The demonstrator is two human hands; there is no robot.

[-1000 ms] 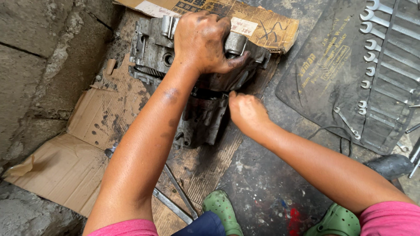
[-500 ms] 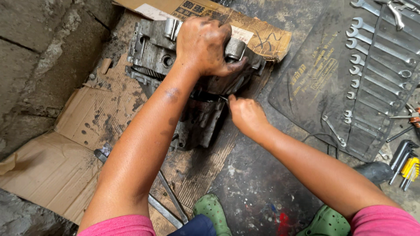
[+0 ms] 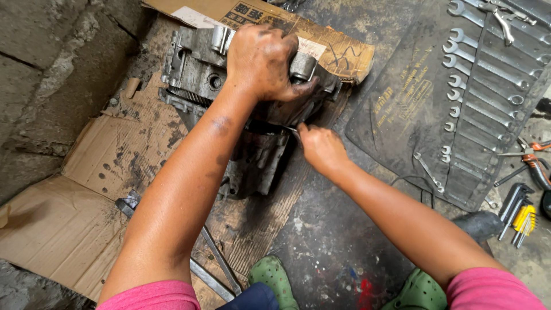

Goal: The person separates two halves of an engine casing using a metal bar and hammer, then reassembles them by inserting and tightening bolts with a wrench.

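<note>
A greasy grey metal engine block (image 3: 198, 72) lies on oil-stained cardboard (image 3: 109, 166) on the floor. My left hand (image 3: 267, 60), dirty with grease, presses down on top of the block and grips its upper part. My right hand (image 3: 321, 148) is at the block's lower right side, its fingers pinched on a thin metal tool (image 3: 291, 131) whose tip pokes against the casing. Most of the block's middle is hidden under my left arm.
A dark tool roll (image 3: 459, 97) with several spanners lies spread at the right. Pliers (image 3: 531, 161) and a set of hex keys (image 3: 516, 212) sit beyond it. Long metal bars (image 3: 215, 264) lie by my green shoes (image 3: 275, 281). A concrete wall (image 3: 51, 74) stands at the left.
My right hand has moved up closer to the block's side. My left hand stays on top. The view has shifted slightly, showing more tools at the right.
</note>
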